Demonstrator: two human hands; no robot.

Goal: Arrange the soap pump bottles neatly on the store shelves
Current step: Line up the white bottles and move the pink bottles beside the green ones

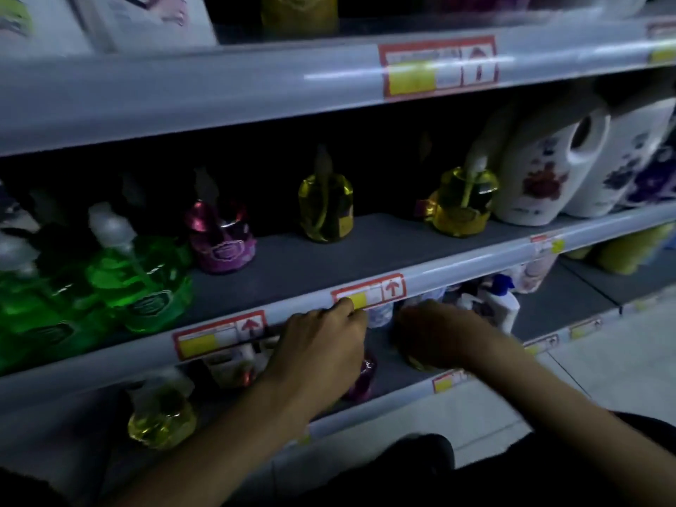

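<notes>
Left hand, 6 o'clock: fingers curled over the top of the lower purple bottle, grasping it on the lower shelf. Right hand, 5 o'clock: motion-blurred above the lower yellow bottle; whether it grips cannot be told. Loose yellow bottle, 7 o'clock, same shelf, well apart from both hands. Middle shelf, farther back: green bottles, 9 o'clock, crowded toward the front edge; middle purple bottle, just beside them at their 2 o'clock; centre yellow bottle, 12 o'clock, alone and set back; right yellow bottle, 2 o'clock, close against the white jugs. Handling, as judged: rigid clear plastic full of liquid, so fairly weighty and bottom-heavy; glossy walls likely slippery; the pump head is the weak part and may swivel. Best hold: around the shoulder or body below the pump collar, not by the spout.
</notes>
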